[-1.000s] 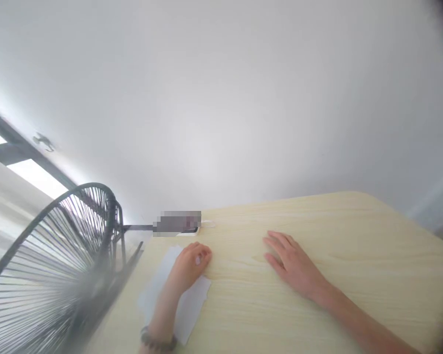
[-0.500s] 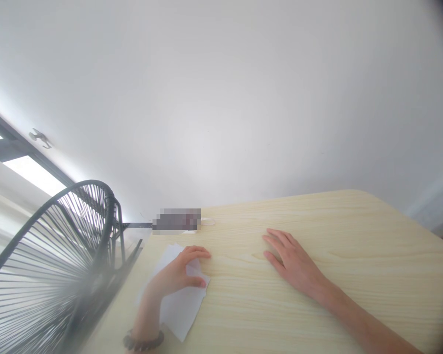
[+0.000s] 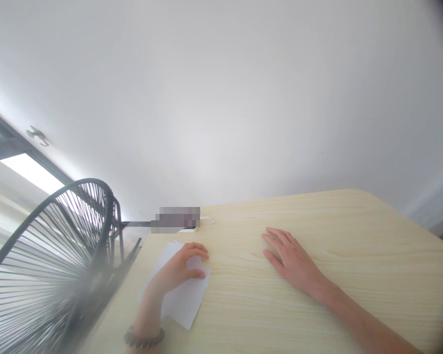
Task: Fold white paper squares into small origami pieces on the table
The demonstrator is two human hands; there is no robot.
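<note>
The paper (image 3: 184, 305) is white and lies flat on the pale wooden bench (image 3: 325, 211), near the bench's left edge. The left hand (image 3: 179, 269) is over the paper, hiding much of its upper middle. Its fingers curve toward the right edge of the paper, the thumb held apart from them, with white showing through the gap; they pinch nothing visible. Whether the fingertips press on the paper or hover just above it, I cannot tell. The right edge of the paper is uneven, and whether it is 1 sheet or several is unclear. A dark bracelet (image 3: 144, 339) circles the left wrist below the paper, and the forearm is cut off there by the bottom border.

Well to the right of the paper, the right hand (image 3: 293, 260) rests palm down on the bench, its fingers slightly spread and the thumb apart, holding nothing visible. Its forearm runs off at the lower right.

Beyond the paper sits a blurred thing (image 3: 175, 221), masked by grey blocks; only a pale rim and a dark corner show. A white loop (image 3: 208, 220) lies just to its right. Left of the paper stands a dark corded chair (image 3: 109, 211), cut off at the left and bottom, its lower part lost in haze.
</note>
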